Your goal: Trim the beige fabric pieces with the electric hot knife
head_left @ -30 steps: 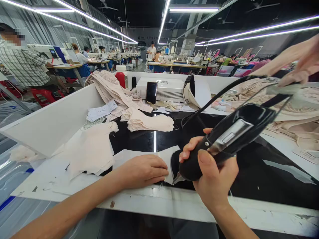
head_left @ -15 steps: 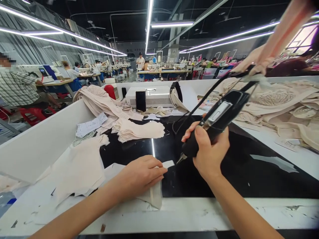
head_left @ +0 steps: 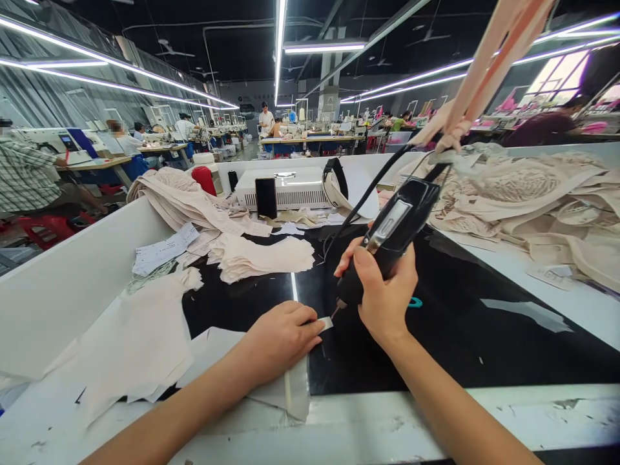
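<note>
My right hand [head_left: 387, 290] is wrapped round a black corded hand tool [head_left: 394, 223] with a thin metal tip. The tip points down and left, at or very near the end of a small pale strip [head_left: 327, 323]; contact is hard to tell. My left hand [head_left: 285, 339] presses that strip against the black mat [head_left: 436, 349], fingers close together. Under and beside the left hand lies a thin, pale fabric piece [head_left: 298, 387], partly covered. Knotted pink fabric bands [head_left: 455, 132] hang down to the tool's rear end. A teal ring-shaped part [head_left: 415, 302] shows behind my right hand.
Pale cut pieces lie in stacks at left [head_left: 140, 336] and centre [head_left: 266, 256]. A fabric heap [head_left: 523, 194] fills the right side. Behind stand a white vented box [head_left: 300, 187] and a dark phone [head_left: 266, 197]. A white side wall [head_left: 87, 258] borders the left. Co-workers sit farther off.
My right hand and the tool have moved left and down, bringing the tip close to the strip. The teal part has come into sight. My left hand stays nearly in place.
</note>
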`<act>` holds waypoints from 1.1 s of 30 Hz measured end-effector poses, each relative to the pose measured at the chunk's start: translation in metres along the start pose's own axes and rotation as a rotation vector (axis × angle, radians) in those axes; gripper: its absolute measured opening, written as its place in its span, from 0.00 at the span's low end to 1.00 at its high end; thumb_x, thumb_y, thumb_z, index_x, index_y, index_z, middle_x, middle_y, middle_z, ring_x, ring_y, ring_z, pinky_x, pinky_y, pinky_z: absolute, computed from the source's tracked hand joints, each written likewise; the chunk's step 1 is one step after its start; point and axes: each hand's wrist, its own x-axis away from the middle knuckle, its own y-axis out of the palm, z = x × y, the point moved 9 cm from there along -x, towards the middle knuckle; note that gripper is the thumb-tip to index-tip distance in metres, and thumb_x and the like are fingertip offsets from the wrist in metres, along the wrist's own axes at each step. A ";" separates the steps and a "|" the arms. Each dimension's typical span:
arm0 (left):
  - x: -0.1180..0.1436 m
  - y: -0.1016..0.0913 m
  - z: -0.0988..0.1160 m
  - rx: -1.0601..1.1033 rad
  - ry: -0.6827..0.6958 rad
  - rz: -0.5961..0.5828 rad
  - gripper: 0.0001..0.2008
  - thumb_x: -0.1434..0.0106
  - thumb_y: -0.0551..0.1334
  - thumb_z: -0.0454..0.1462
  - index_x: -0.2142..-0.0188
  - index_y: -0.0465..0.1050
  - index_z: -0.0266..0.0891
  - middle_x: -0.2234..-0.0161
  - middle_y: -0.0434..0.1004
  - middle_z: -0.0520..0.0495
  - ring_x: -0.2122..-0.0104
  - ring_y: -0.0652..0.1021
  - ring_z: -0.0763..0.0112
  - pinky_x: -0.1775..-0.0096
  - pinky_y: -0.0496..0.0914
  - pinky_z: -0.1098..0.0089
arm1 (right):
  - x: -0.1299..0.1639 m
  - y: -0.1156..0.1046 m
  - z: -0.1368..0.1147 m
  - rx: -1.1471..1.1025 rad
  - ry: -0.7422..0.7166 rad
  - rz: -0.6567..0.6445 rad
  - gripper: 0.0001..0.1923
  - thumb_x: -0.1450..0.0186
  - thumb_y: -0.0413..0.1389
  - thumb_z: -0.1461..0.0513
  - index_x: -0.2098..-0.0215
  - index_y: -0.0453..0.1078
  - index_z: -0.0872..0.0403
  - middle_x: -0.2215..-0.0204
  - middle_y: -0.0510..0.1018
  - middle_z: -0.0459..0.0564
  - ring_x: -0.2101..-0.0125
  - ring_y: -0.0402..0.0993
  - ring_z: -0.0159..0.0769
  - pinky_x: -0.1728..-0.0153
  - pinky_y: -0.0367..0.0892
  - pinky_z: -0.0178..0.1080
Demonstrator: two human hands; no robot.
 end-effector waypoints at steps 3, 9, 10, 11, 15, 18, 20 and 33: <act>0.000 0.000 0.001 0.002 0.002 0.018 0.12 0.12 0.63 0.38 0.43 0.85 0.36 0.53 0.86 0.43 0.55 0.86 0.60 0.49 0.85 0.61 | 0.000 -0.001 0.002 0.010 -0.016 0.000 0.17 0.31 0.77 0.52 0.56 0.75 0.44 0.67 0.83 0.42 0.77 0.78 0.36 0.79 0.81 0.41; 0.001 0.004 -0.001 0.036 -0.022 -0.005 0.11 0.12 0.64 0.38 0.41 0.85 0.37 0.51 0.87 0.43 0.52 0.86 0.61 0.46 0.85 0.61 | 0.000 -0.002 0.004 0.021 -0.029 -0.013 0.17 0.31 0.78 0.52 0.57 0.75 0.44 0.67 0.83 0.43 0.78 0.77 0.38 0.79 0.79 0.43; 0.001 0.004 -0.001 0.041 -0.024 -0.009 0.11 0.12 0.64 0.38 0.41 0.84 0.37 0.50 0.87 0.43 0.52 0.86 0.61 0.45 0.85 0.61 | 0.000 -0.002 0.005 0.024 -0.025 -0.011 0.17 0.31 0.78 0.52 0.57 0.75 0.44 0.67 0.82 0.43 0.78 0.77 0.38 0.79 0.79 0.43; 0.001 0.004 -0.001 0.045 -0.025 -0.013 0.11 0.12 0.64 0.37 0.40 0.84 0.37 0.50 0.87 0.43 0.51 0.86 0.61 0.45 0.85 0.61 | 0.001 -0.002 0.005 0.027 -0.020 -0.010 0.17 0.31 0.77 0.52 0.57 0.75 0.44 0.67 0.82 0.43 0.78 0.77 0.38 0.78 0.79 0.43; 0.001 0.005 -0.001 0.048 -0.029 -0.025 0.10 0.13 0.65 0.37 0.40 0.84 0.37 0.50 0.87 0.43 0.50 0.86 0.60 0.45 0.85 0.60 | 0.002 0.000 0.006 0.035 -0.004 -0.013 0.16 0.31 0.77 0.52 0.57 0.75 0.44 0.67 0.82 0.43 0.77 0.76 0.38 0.78 0.79 0.43; 0.001 0.005 0.000 0.051 -0.028 -0.019 0.10 0.13 0.66 0.37 0.41 0.84 0.37 0.50 0.86 0.43 0.50 0.87 0.59 0.44 0.85 0.60 | 0.003 0.000 0.005 0.046 0.014 -0.006 0.16 0.31 0.76 0.52 0.57 0.75 0.44 0.67 0.82 0.43 0.77 0.76 0.38 0.77 0.79 0.43; 0.001 0.005 0.000 0.056 -0.022 -0.012 0.09 0.14 0.66 0.37 0.41 0.84 0.36 0.50 0.86 0.43 0.51 0.86 0.59 0.45 0.85 0.60 | 0.003 0.000 0.004 0.049 0.033 -0.008 0.17 0.31 0.76 0.50 0.57 0.75 0.44 0.67 0.82 0.42 0.77 0.77 0.38 0.77 0.80 0.43; 0.001 0.005 -0.004 0.089 -0.060 -0.036 0.09 0.13 0.66 0.37 0.43 0.85 0.38 0.49 0.88 0.43 0.52 0.86 0.60 0.47 0.84 0.62 | 0.009 -0.006 -0.003 0.064 0.028 -0.009 0.16 0.30 0.76 0.51 0.57 0.76 0.44 0.68 0.83 0.43 0.77 0.78 0.39 0.77 0.83 0.46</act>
